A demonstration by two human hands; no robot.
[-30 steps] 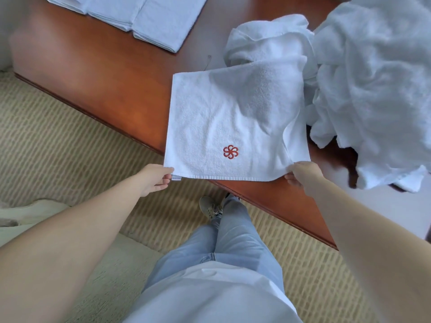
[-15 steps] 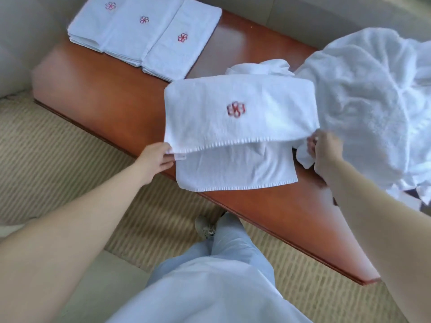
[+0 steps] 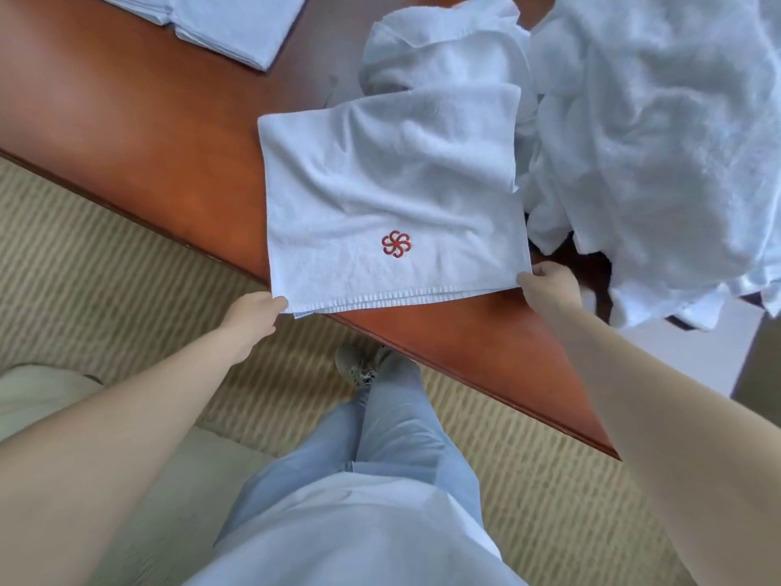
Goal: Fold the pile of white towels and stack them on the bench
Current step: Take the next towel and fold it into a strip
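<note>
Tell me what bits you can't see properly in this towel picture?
- Folded towels, head view: the top edge cuts them off, so no count.
- Towel pile: runs off the right edge.
- Left hand and right hand: fingertips tucked under the logo towel, hiding each grip.
- Bench: legs out of sight.

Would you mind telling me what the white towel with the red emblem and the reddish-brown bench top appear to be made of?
White towel with the red emblem: probably cotton terry, judging by its fuzzy looped nap. Reddish-brown bench top: seemingly varnished wood or veneer, smooth with soft reflections.
</note>
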